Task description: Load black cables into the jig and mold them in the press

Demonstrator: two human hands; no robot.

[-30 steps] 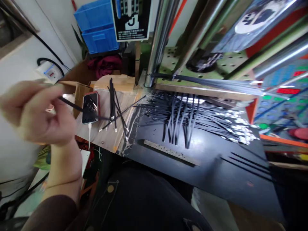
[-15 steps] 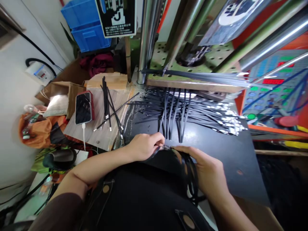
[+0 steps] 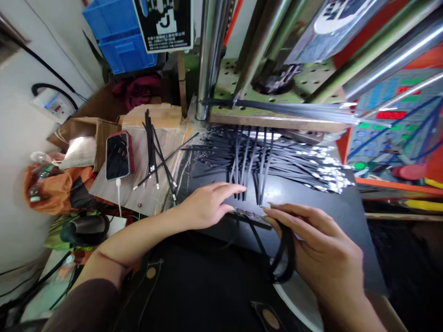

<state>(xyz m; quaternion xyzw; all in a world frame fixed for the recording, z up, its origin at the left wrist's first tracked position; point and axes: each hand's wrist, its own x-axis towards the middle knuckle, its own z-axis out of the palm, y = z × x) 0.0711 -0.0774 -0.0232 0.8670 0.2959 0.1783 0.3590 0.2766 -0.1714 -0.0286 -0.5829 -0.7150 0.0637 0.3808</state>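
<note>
My left hand (image 3: 206, 206) is over the front edge of the black worktop (image 3: 308, 207), fingers stretched and thumb apart, with nothing in it. Its fingertips are near the ends of several black straps (image 3: 265, 170) lying crosswise on a pile. To the right, my right hand (image 3: 321, 242) is closed around looped black straps (image 3: 287, 253) that hang over the edge. Between the hands, a small metal fixture (image 3: 247, 213) sits at the worktop's front edge. The large pile of black straps with silvery ends (image 3: 325, 170) spreads behind them.
A press with steel columns (image 3: 207, 60) and a perforated green plate (image 3: 231, 74) stands behind the pile. A control panel (image 3: 384, 124) is at the right. On the left board are a charging phone (image 3: 117, 156) and loose straps (image 3: 150, 147). A white round rim (image 3: 294, 304) shows below.
My left hand's fingers have parted from their pinch at the fixture and stretched out. My right hand has moved right and away from the fixture, with the looped straps still in it.
</note>
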